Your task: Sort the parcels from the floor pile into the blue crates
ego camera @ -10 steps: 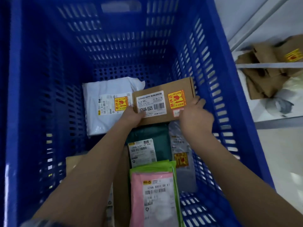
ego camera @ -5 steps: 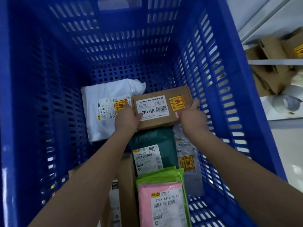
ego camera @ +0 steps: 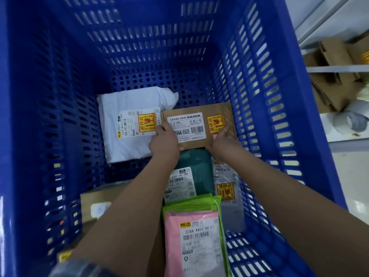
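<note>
A brown cardboard box (ego camera: pixel 197 116) with a white label and a yellow fragile sticker lies flat deep in the blue crate (ego camera: pixel 139 47), against the right wall and beside a white poly parcel (ego camera: pixel 129 100). My left hand (ego camera: pixel 163 140) grips its near left corner, fingers over the label. At the near right corner my right hand (ego camera: pixel 223 140) holds the box, thumb on top. The box's near edge overlaps a dark green parcel (ego camera: pixel 197 166).
Nearer me in the crate lie a grey bag (ego camera: pixel 227 188), a pink parcel (ego camera: pixel 191 242) on a green one (ego camera: pixel 191 202), and a brown box (ego camera: pixel 95 200) at the left. Outside on the right are flattened cartons (ego camera: pixel 335 76) and a tape roll (ego camera: pixel 351 120).
Both hands have carried the cardboard box lower into the crate, and it has levelled out next to the white parcel. The grip looks the same.
</note>
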